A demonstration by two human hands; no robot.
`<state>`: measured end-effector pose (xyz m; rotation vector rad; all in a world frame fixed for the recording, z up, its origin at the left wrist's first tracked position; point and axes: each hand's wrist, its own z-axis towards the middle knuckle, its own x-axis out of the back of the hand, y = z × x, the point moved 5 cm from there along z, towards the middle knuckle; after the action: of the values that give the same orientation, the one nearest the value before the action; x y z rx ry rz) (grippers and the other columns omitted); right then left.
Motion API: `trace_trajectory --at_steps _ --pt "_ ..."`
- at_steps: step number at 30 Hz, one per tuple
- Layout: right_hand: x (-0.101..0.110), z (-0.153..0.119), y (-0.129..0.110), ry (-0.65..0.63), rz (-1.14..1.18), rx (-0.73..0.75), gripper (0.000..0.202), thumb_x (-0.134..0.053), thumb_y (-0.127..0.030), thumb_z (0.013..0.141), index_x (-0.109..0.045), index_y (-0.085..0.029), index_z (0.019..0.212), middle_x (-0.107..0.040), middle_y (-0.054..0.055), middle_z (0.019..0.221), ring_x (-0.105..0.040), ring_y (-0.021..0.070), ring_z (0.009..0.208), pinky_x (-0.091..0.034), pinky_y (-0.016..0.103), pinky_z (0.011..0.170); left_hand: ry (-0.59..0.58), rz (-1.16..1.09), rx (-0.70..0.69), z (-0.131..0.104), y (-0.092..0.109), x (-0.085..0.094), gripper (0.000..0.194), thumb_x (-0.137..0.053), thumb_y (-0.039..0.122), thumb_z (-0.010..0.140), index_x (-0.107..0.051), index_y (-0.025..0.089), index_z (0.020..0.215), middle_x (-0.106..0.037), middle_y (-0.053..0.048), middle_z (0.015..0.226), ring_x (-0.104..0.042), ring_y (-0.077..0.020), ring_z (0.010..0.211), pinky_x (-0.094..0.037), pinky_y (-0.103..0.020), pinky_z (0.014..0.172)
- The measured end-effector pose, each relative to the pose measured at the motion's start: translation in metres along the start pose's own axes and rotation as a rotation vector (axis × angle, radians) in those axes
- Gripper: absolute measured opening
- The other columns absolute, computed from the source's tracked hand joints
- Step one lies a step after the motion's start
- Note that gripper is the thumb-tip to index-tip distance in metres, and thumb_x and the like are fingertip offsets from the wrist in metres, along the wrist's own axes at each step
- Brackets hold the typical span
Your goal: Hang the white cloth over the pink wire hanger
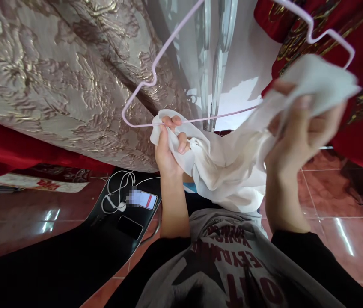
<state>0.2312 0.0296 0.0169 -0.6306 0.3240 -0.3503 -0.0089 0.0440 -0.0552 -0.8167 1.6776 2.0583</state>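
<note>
A pale pink wire hanger (165, 51) hangs in front of me, its shoulders notched and its bottom bar running across the view. My left hand (172, 145) is closed on the edge of a sheer white cloth (229, 167), right at the hanger's bottom bar near its left corner. On the other side my right hand (300, 124) grips a bunched part of the same cloth, raised near the hanger's right end and a little blurred. Between the hands the cloth sags in folds over my lap. Whether the right hand also touches the hanger is hidden by the cloth.
A gold-patterned curtain-like fabric (72, 85) fills the left. Red fabric with gold trim (361, 90) hangs at right. A black chair (56, 252) holds a lit phone (147, 201), a dark phone (130, 227) and white earphones (117, 205). Red tiles (338, 239) cover the floor.
</note>
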Motion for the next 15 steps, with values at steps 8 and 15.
trace_trajectory --at_steps 8,15 --pt "-0.025 -0.014 0.043 -0.443 -0.442 -0.091 0.037 -0.047 -0.055 0.105 -0.057 -0.021 0.094 -0.053 0.0 0.072 -0.046 0.0106 0.064 -0.049 0.031 0.065 0.102 0.082 -0.025 -0.011 0.013 0.008 0.02 -0.066 0.04 0.098 -0.071 0.02 0.1 -0.075 -0.008 0.106 -0.033 -0.0061 0.044 -0.032 -0.025 0.042" --pt "-0.013 -0.007 0.048 -0.445 -0.426 -0.131 0.031 -0.051 -0.051 0.103 -0.056 -0.021 0.094 -0.053 0.002 0.08 -0.052 0.0152 0.079 -0.054 0.037 0.081 0.237 0.289 -0.076 0.009 0.081 0.045 0.025 -0.058 0.02 0.086 -0.078 0.007 0.093 -0.077 -0.016 0.104 -0.045 -0.0094 0.052 -0.043 -0.026 0.051"
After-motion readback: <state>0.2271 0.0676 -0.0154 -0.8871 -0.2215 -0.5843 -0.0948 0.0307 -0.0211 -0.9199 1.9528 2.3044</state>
